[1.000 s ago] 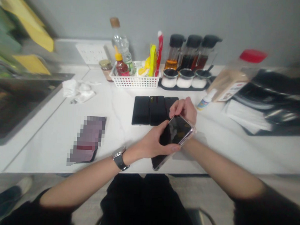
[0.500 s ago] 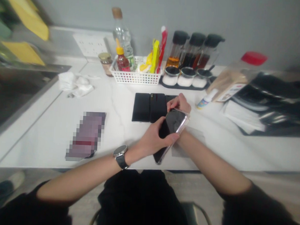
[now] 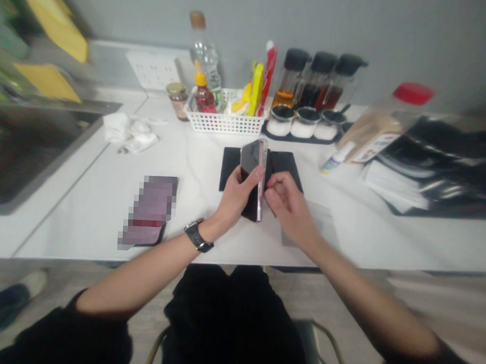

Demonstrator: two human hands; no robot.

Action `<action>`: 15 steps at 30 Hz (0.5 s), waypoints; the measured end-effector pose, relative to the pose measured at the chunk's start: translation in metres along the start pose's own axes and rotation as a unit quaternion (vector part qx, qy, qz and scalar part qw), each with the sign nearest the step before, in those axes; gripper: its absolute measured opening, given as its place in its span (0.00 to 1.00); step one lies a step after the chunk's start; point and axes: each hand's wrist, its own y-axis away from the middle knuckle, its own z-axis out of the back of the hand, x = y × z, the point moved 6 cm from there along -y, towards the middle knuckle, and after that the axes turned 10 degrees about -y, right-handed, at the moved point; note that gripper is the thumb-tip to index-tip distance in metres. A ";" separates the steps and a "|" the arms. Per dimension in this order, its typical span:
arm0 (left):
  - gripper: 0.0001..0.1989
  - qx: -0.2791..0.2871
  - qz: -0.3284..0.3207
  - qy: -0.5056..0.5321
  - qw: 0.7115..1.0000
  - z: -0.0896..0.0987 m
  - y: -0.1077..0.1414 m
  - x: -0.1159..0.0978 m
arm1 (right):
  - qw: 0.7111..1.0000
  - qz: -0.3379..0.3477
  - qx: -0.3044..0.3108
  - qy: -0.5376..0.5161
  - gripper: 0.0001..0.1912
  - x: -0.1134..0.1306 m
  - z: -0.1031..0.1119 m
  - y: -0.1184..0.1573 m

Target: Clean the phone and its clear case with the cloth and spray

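Swung upright and farther from the body than half a second ago, the phone (image 3: 251,154) is above the desk (image 3: 84,207), its glossy dark screen framed by a clear, pink-tinged case edge. The left hand (image 3: 235,196) has its grip clamped around it. The right hand (image 3: 289,204) curls just beside that edge; whether its grip closes on anything, I cannot tell. Flat black slabs (image 3: 289,165) lie behind, on smooth, grey-veined white.

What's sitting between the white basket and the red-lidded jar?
In the head view, three small jars on a black tray, with three black-capped bottles standing behind them.
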 end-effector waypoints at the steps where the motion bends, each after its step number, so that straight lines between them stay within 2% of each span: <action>1: 0.29 -0.017 -0.002 0.011 1.000 0.002 0.000 -0.002 | 0.999 -0.010 0.031 0.026 0.17 -0.001 -0.006 0.010; 4: 0.26 -0.055 -0.009 0.000 0.998 0.006 0.002 -0.007 | 0.992 0.012 0.075 0.103 0.13 0.001 -0.019 0.028; 8: 0.25 -0.082 0.005 0.016 0.996 0.008 0.005 -0.008 | 0.976 0.088 0.083 0.180 0.10 0.008 -0.027 0.029; 11: 0.24 -0.083 0.007 0.026 0.996 0.009 0.004 -0.005 | 0.970 0.111 0.094 0.196 0.09 0.008 -0.030 0.029; 15: 0.22 -0.079 0.003 0.028 0.997 0.009 0.003 0.001 | 0.971 0.107 0.103 0.188 0.08 0.003 -0.032 0.032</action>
